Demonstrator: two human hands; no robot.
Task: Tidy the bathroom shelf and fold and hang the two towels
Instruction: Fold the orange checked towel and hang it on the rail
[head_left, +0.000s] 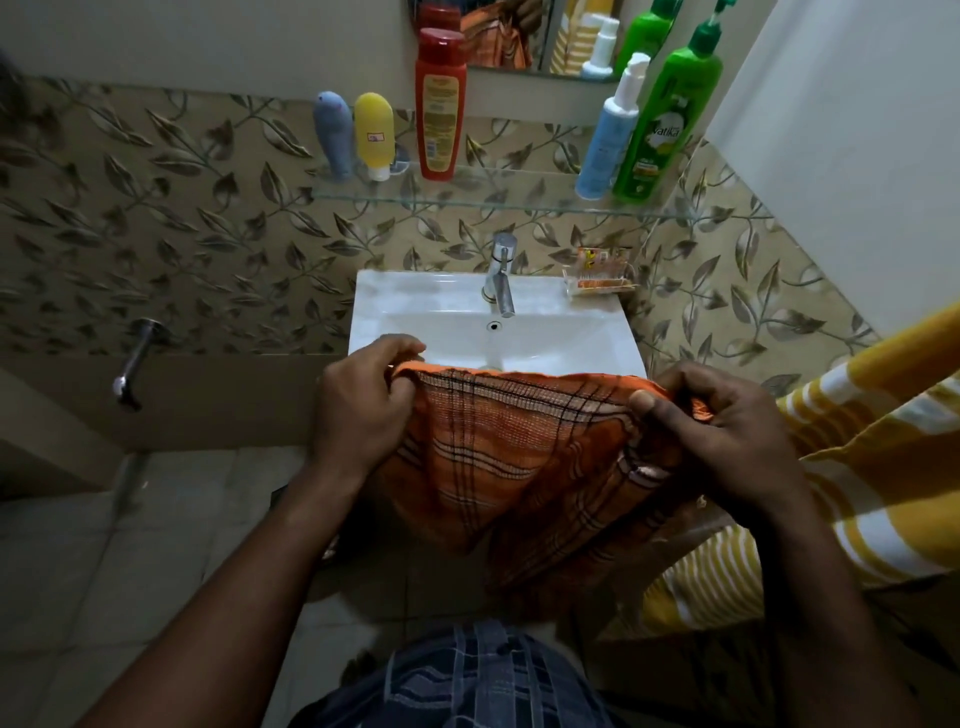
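Left hand: the left hand (363, 400) pinches the top left corner of the orange checked towel (519, 457), fingers curled round the cloth.
Right hand: the right hand (711, 431) grips the top right corner, thumb on the hem.
Orange towel: stretched between both hands over the front of the sink (374, 312), the rest hanging down.
Yellow towel: the yellow striped towel (852, 457) hangs at the right.
Shelf: the glass shelf (493, 200) carries five upright bottles.
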